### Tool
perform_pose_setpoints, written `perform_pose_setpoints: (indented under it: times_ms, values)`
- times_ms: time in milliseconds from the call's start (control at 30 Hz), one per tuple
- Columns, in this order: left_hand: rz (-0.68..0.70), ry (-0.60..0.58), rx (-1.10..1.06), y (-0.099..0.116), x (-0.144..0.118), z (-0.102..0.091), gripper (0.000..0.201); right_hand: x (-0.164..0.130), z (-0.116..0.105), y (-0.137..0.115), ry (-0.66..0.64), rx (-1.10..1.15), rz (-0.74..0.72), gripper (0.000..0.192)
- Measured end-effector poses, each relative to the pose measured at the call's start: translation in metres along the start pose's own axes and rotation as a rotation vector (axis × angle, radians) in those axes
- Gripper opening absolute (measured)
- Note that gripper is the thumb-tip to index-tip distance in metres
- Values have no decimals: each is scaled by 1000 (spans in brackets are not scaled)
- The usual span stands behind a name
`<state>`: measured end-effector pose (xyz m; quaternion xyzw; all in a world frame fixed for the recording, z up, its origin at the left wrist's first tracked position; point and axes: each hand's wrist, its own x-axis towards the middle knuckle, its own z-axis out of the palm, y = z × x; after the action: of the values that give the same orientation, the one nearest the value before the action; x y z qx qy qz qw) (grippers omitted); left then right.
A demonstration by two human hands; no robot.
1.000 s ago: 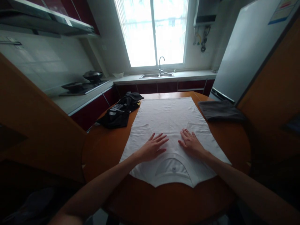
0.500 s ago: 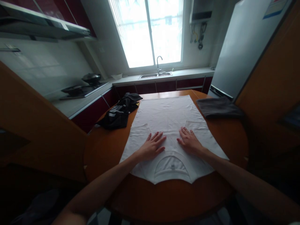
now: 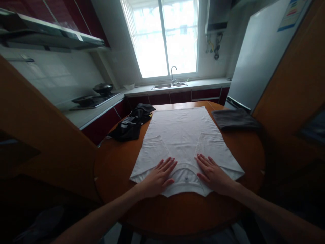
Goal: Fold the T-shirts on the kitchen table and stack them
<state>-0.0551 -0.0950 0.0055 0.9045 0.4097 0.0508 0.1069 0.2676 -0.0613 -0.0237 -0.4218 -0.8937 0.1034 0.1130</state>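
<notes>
A white T-shirt (image 3: 181, 132) lies spread out on the round wooden table (image 3: 177, 217), its neckline toward me and its hem at the far side. My left hand (image 3: 158, 176) rests flat on the shirt just left of the collar, fingers stretched out. On the collar's other side my right hand (image 3: 212, 173) also lies flat, with its fingers extended forward. Both palms press on the fabric and neither grips it. The sleeves spread out to either side, with light creases across the cloth.
A crumpled black garment (image 3: 133, 122) lies at the table's left. A folded dark grey cloth (image 3: 236, 119) lies at the right. Beyond are a counter with a sink (image 3: 167, 86), a stove with a pan (image 3: 103, 88), and a fridge (image 3: 261, 57).
Both hands have slid toward me over the shirt, from the chest area to beside the collar. The view has tilted up slightly.
</notes>
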Motion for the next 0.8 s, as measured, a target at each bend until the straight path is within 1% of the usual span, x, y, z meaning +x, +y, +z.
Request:
perform_pose_setpoints:
  times_ms: [100, 167, 300, 367, 400, 500, 567, 667, 733, 800]
  values:
    - [21, -17, 0, 12, -24, -2, 75, -25, -7, -2, -24, 20, -40, 65]
    - [37, -19, 6, 16, -35, -4, 75, -39, -14, -4, -49, 45, -86, 66]
    - [99, 9, 21, 17, -42, -8, 77, -52, -23, -8, -73, 100, -172, 77]
    - [155, 39, 55, 15, -41, -9, 77, -51, -22, -7, -27, 97, -194, 76]
    - [185, 57, 77, 14, -40, -8, 76, -50, -19, -6, 11, 83, -210, 73]
    - [274, 103, 134, 14, -39, -6, 74, -49, -10, -5, 145, 22, -317, 56]
    - [314, 131, 151, 16, -41, -6, 69, -50, -6, -5, 210, -15, -407, 47]
    - [322, 145, 155, 22, -46, -8, 62, -55, -8, -3, 261, -54, -466, 47]
    - [300, 135, 165, 23, -51, -11, 61, -59, -13, 2, 280, -71, -444, 51]
    - [239, 128, 193, 20, -57, -15, 63, -64, -18, 10, 307, -88, -395, 50]
